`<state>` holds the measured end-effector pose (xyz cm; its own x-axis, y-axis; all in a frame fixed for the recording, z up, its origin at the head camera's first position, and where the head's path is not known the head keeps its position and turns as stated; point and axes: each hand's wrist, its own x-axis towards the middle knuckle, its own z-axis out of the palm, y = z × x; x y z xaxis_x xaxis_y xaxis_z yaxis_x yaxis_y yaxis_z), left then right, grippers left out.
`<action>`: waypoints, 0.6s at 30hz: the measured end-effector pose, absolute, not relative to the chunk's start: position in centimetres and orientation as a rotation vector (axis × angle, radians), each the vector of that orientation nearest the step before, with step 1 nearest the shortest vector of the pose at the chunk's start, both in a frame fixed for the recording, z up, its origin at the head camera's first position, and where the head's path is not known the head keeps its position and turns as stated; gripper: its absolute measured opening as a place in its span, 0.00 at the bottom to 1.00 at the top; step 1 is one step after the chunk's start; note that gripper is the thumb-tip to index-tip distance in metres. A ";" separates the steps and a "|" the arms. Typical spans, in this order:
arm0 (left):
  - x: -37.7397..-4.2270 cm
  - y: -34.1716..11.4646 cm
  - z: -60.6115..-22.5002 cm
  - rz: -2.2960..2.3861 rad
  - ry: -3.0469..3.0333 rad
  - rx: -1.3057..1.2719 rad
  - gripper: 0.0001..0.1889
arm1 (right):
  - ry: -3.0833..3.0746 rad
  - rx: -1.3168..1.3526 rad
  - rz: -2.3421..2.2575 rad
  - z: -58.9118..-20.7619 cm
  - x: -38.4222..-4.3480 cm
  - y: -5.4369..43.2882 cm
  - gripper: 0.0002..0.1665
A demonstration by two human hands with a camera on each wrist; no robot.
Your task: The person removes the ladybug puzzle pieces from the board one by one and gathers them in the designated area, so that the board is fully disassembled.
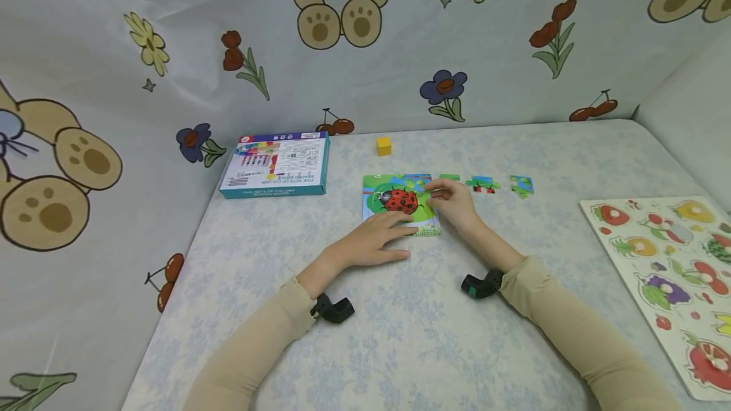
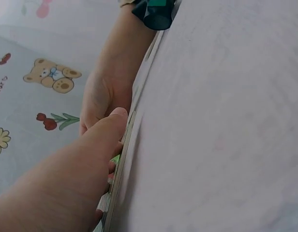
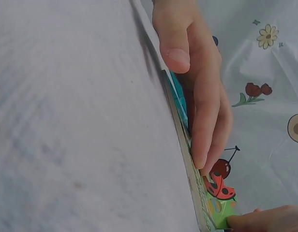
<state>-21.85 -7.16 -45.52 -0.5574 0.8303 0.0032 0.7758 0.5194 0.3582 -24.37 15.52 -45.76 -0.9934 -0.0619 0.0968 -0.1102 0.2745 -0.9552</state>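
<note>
The puzzle point(image 1: 394, 198), with a ladybird point(image 1: 402, 203) on it, lies flat on the tabletop point(image 1: 411, 347) in front of the person. The left hand point(image 1: 374, 241) has a wide grip: its fingers are spread over the lower part of the puzzle and seem to steady it. The right hand point(image 1: 454, 205) is at the right edge, with thumb and fingertips near together, so its grip is narrow; whether a piece is between them, I cannot tell. I judge that the step in hand is fitting a part at this edge. Three loose pieces point(image 1: 483, 184) lie to the right, one partly behind the hand. The next move probably calls for light pressing, then careful turning of another piece to match the picture.
</note>
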 end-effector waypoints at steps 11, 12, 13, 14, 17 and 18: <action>-21.8 -7.1 -45.2 0.464 2.596 1.379 0.29 | -2.487 -0.013 1.863 -45.5 -24.8 15.5 0.15; -21.8 -7.1 -45.3 0.468 2.597 1.376 0.29 | -2.490 -0.045 1.850 -45.3 -24.8 15.6 0.15; -21.8 -7.1 -45.3 0.476 2.598 1.374 0.29 | -2.492 -0.080 1.853 -45.0 -24.8 15.8 0.15; -21.8 -7.1 -45.4 0.487 2.600 1.372 0.29 | -2.489 -0.112 1.863 -44.8 -24.8 16.1 0.16; -21.9 -7.2 -45.7 0.543 2.602 1.386 0.28 | -2.511 -0.203 1.863 -44.0 -24.5 17.6 0.18; -22.0 -7.3 -45.8 0.570 2.603 1.394 0.27 | -2.534 -0.225 1.833 -43.8 -24.3 18.3 0.19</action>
